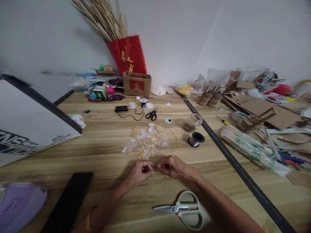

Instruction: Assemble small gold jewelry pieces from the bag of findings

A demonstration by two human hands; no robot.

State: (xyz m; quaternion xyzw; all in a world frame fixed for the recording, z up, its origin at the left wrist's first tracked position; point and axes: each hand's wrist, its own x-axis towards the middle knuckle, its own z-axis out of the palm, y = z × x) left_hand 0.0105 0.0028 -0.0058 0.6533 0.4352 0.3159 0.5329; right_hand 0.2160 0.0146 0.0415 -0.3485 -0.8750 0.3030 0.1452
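Observation:
My left hand (143,171) and my right hand (171,166) meet just in front of a pile of gold and clear beads (145,149). The fingertips of both are pinched close together. What lies between them is too small to make out. A few gold bits show on the table under the fingers. To the right of the pile lies a thin gold chain (173,135). Nearer to me, below my hands, light-handled scissors (189,208) rest with their blades pointing left.
A wire spool (195,139) and a small tub of brown beads (190,126) stand right of the pile. Black scissors (152,115) lie behind it. A dark phone-like slab (70,200) is at left, wrapped sticks (250,145) at right, a red bag (128,58) at the back.

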